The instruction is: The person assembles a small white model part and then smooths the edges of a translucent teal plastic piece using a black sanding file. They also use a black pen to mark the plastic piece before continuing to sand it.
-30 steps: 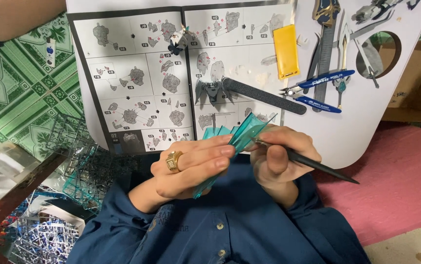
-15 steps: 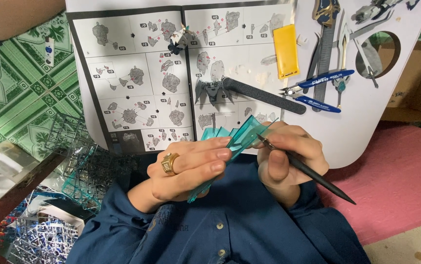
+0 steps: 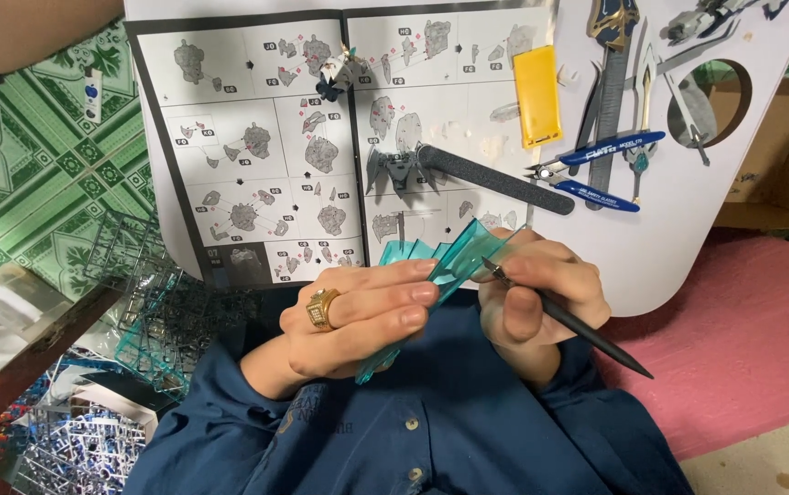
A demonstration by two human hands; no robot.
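Teal clear part (image 3: 449, 275) | diagonal, tip upper-right | left hand (image 3: 358, 321) gripping | right hand (image 3: 541, 293) clasping knife (image 3: 587, 335)

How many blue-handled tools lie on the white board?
1: the blue-handled nippers, with two handles, right of the yellow strip, above the right hand. Others may be hidden beyond the frame.

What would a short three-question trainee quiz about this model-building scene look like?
1. Which hand wears the gold ring?
2. True or false: the blue-handled nippers are held in a hand.
3. What does the right hand hold: A a black craft knife, B a yellow block, C a screwdriver?

Key:
1. The left, gripping the clear teal plastic part.
2. False; they lie on the white board.
3. A.
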